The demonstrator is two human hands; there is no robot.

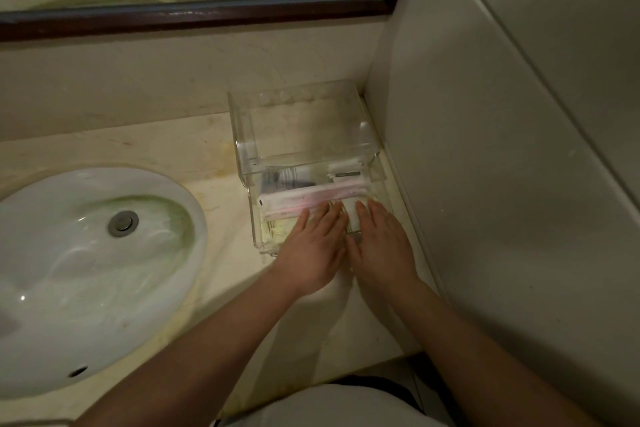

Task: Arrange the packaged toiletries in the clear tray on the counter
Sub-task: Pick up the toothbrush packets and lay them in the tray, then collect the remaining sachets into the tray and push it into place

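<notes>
A clear acrylic tray (242, 135) with a raised back shelf stands on the counter in the right corner. In its low front part lie long white and pink toiletry packets (304, 199), and behind them a packet with dark print (287, 180). My left hand (311, 253) lies flat over the front of the tray, fingers straight and pressing on the packets. Beside it my right hand (381, 246) also lies flat with straight fingers on a white packet (350, 210). What is under the palms is hidden.
A white oval sink (86, 270) with a metal drain (122, 222) fills the left of the beige counter (207, 156). A tiled wall (485, 184) rises right beside the tray. A dark-framed mirror (194, 14) hangs behind.
</notes>
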